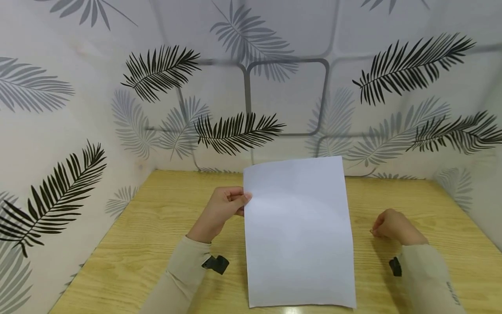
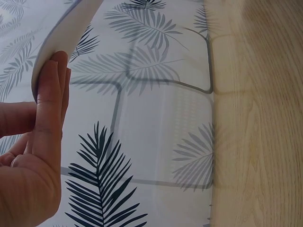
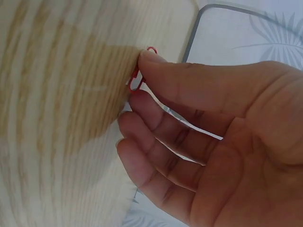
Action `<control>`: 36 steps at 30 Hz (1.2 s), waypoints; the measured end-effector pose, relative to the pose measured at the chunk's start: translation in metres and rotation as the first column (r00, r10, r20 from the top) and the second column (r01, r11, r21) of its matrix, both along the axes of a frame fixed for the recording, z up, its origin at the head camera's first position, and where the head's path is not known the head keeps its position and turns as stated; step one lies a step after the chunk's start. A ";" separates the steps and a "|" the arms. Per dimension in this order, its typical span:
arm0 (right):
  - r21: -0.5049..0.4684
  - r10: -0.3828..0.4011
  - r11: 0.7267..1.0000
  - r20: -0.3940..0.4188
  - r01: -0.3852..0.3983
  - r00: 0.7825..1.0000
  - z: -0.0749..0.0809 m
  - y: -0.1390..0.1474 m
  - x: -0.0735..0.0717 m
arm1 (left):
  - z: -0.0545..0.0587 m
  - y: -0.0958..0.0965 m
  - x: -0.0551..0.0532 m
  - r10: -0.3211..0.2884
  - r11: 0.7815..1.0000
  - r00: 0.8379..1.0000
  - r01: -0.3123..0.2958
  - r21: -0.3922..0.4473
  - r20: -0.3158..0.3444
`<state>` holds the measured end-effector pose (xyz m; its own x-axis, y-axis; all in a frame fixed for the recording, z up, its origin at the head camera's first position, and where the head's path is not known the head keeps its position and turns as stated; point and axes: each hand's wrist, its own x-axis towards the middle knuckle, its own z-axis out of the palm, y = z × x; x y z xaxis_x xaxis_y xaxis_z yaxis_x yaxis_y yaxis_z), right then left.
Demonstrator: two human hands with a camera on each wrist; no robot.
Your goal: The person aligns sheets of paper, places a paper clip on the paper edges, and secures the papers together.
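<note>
A white sheet of paper [image 1: 299, 235] stands raised over the table, held at its upper left edge by my left hand [image 1: 221, 211]. In the left wrist view, the thumb and fingers of that hand [image 2: 40, 142] pinch the paper's edge [image 2: 61, 35], which bows slightly. To the right of the sheet and apart from it, my right hand [image 1: 396, 226] is low over the table. Its thumb and index finger pinch a small red paper clip [image 3: 136, 84], plain in the right wrist view, where the other fingers of the hand [image 3: 203, 132] are loosely bent.
The wood-grain table [image 1: 157, 253] spreads under both arms. Behind it and at both sides rise pale walls [image 1: 286, 96] with a leaf pattern. A dark wrist camera [image 1: 216, 264] is strapped on the left sleeve, another dark one [image 1: 395, 266] on the right.
</note>
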<state>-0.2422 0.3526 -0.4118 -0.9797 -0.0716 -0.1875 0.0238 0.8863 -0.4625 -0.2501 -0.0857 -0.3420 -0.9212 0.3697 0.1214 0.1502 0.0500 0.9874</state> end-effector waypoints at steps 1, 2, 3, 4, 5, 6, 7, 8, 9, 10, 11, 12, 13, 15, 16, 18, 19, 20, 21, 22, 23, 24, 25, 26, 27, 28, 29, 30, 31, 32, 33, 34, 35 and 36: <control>-0.001 0.000 1.000 0.000 0.000 1.000 0.000 0.000 0.000 | 0.000 0.000 0.000 -0.001 1.000 1.000 0.001 0.000 0.000; -0.005 0.002 1.000 -0.002 -0.002 1.000 0.000 -0.001 0.000 | 0.000 0.000 0.000 -0.003 1.000 1.000 0.003 -0.001 -0.002; -0.007 0.004 1.000 -0.004 -0.004 1.000 0.000 -0.001 0.001 | -0.001 0.000 0.000 -0.003 1.000 1.000 0.003 -0.002 -0.003; -0.007 0.006 1.000 -0.008 -0.006 1.000 0.000 -0.001 0.001 | -0.001 0.000 0.000 -0.005 1.000 1.000 0.005 -0.004 -0.004; -0.007 0.005 1.000 -0.008 -0.005 1.000 0.000 -0.002 0.001 | -0.001 -0.001 0.000 -0.006 1.000 1.000 0.006 -0.004 -0.006; -0.005 0.010 1.000 -0.013 -0.010 1.000 0.000 -0.002 0.001 | -0.001 -0.001 0.000 -0.009 1.000 1.000 0.009 -0.003 -0.006; -0.004 0.015 1.000 -0.016 -0.015 1.000 0.000 -0.003 0.001 | -0.001 -0.001 0.000 -0.011 1.000 1.000 0.011 -0.003 -0.004; -0.002 0.020 1.000 -0.021 -0.020 1.000 0.000 -0.003 0.002 | -0.001 -0.001 0.001 -0.013 1.000 1.000 0.013 -0.003 -0.004; 0.000 0.022 1.000 -0.022 -0.022 1.000 0.000 -0.003 0.002 | -0.001 -0.001 0.001 -0.014 1.000 1.000 0.014 -0.004 -0.002; 0.003 0.025 1.000 -0.024 -0.025 0.999 -0.001 -0.003 0.002 | -0.002 -0.001 0.001 -0.016 1.000 1.000 0.016 -0.004 0.000; 0.004 0.027 1.000 -0.026 -0.027 0.999 -0.002 -0.003 0.002 | -0.002 -0.001 0.001 -0.017 1.000 1.000 0.017 -0.003 0.002; 0.007 0.029 1.000 -0.030 -0.029 0.999 -0.002 -0.003 0.003 | -0.003 -0.002 0.001 -0.019 1.000 1.000 0.019 -0.004 0.004; 0.008 0.030 1.000 -0.032 -0.030 0.999 -0.002 -0.004 0.003 | -0.003 -0.002 0.001 -0.018 1.000 1.000 0.018 -0.005 0.007; 0.013 0.032 0.999 -0.037 -0.031 0.999 -0.003 -0.003 0.004 | -0.004 -0.002 0.001 -0.017 1.000 1.000 0.017 -0.008 0.008; 0.016 0.034 0.999 -0.041 -0.033 0.999 -0.003 -0.003 0.004 | -0.005 -0.002 0.001 -0.018 1.000 1.000 0.018 -0.009 0.006; 0.019 0.034 0.999 -0.041 -0.034 0.999 -0.003 -0.004 0.004 | -0.006 -0.002 0.001 -0.016 1.000 1.000 0.016 -0.014 0.002; 0.021 0.033 0.999 -0.040 -0.032 0.999 -0.003 -0.004 0.004 | -0.005 -0.002 0.002 -0.014 1.000 1.000 0.014 -0.017 0.001; 0.024 0.033 0.999 -0.042 -0.032 0.999 -0.002 -0.004 0.003 | -0.005 -0.002 0.001 -0.012 1.000 1.000 0.012 -0.019 -0.001; 0.024 0.031 0.999 -0.043 -0.030 0.999 -0.002 -0.005 0.003 | -0.005 -0.002 0.001 -0.010 1.000 1.000 0.010 -0.019 -0.003; 0.024 0.031 0.999 -0.046 -0.030 0.998 -0.001 -0.005 0.003 | -0.005 -0.002 0.001 -0.006 1.000 1.000 0.006 -0.020 -0.004; 0.026 0.033 0.999 -0.052 -0.031 0.998 -0.001 -0.005 0.002 | -0.004 -0.002 0.001 -0.002 1.000 1.000 0.001 -0.021 -0.004; 0.029 0.033 0.999 -0.060 -0.031 0.998 0.000 -0.005 0.002 | -0.004 -0.002 0.001 0.002 1.000 1.000 -0.003 -0.022 -0.003; 0.032 0.031 0.999 -0.067 -0.029 0.997 0.001 -0.005 0.001 | -0.004 -0.002 0.001 0.005 1.000 1.000 -0.005 -0.023 -0.005; 0.033 0.030 0.999 -0.073 -0.027 0.997 0.003 -0.005 0.000 | -0.004 -0.002 0.000 0.008 1.000 1.000 -0.008 -0.023 -0.006; 0.034 0.027 0.999 -0.079 -0.025 0.996 0.004 -0.005 0.000 | -0.004 -0.002 0.000 0.009 1.000 1.000 -0.009 -0.025 -0.008; 0.035 0.024 0.999 -0.084 -0.021 0.996 0.005 -0.005 -0.001 | -0.003 -0.001 0.000 0.011 1.000 1.000 -0.011 -0.028 -0.008; 0.036 0.020 0.999 -0.086 -0.017 0.996 0.006 -0.006 -0.002 | -0.003 -0.001 -0.001 0.012 0.999 1.000 -0.012 -0.030 -0.010; 0.034 0.014 0.999 -0.086 -0.011 0.996 0.007 -0.006 -0.002 | -0.004 -0.001 -0.001 0.011 0.999 1.000 -0.012 -0.031 -0.011; 0.028 0.008 1.000 -0.086 -0.005 0.996 0.007 -0.006 -0.003 | -0.004 -0.001 -0.001 0.011 0.999 1.000 -0.012 -0.030 -0.013; 0.023 0.004 1.000 -0.088 -0.002 0.996 0.008 -0.006 -0.003 | -0.004 -0.001 -0.001 0.010 0.999 1.000 -0.011 -0.031 -0.015; 0.017 0.001 1.000 -0.092 0.000 0.996 0.008 -0.007 -0.004 | -0.004 0.000 -0.001 0.009 0.999 1.000 -0.009 -0.032 -0.018; 0.009 -0.001 1.000 -0.093 0.002 0.996 0.008 -0.007 -0.004 | -0.004 0.000 -0.001 0.009 0.999 1.000 -0.010 -0.030 -0.020; -0.001 -0.002 1.000 -0.093 0.002 0.996 0.008 -0.008 -0.004 | -0.004 0.000 -0.001 0.010 1.000 1.000 -0.011 -0.029 -0.021; -0.012 -0.003 1.000 -0.093 0.002 0.996 0.008 -0.008 -0.004 | -0.004 0.000 0.000 0.010 1.000 1.000 -0.010 -0.028 -0.021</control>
<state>-0.2458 0.3442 -0.4037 -0.9930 -0.0707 -0.0950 -0.0174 0.8808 -0.4732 -0.2504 -0.0860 -0.3456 -0.9221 0.3642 0.1305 0.1703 0.0793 0.9822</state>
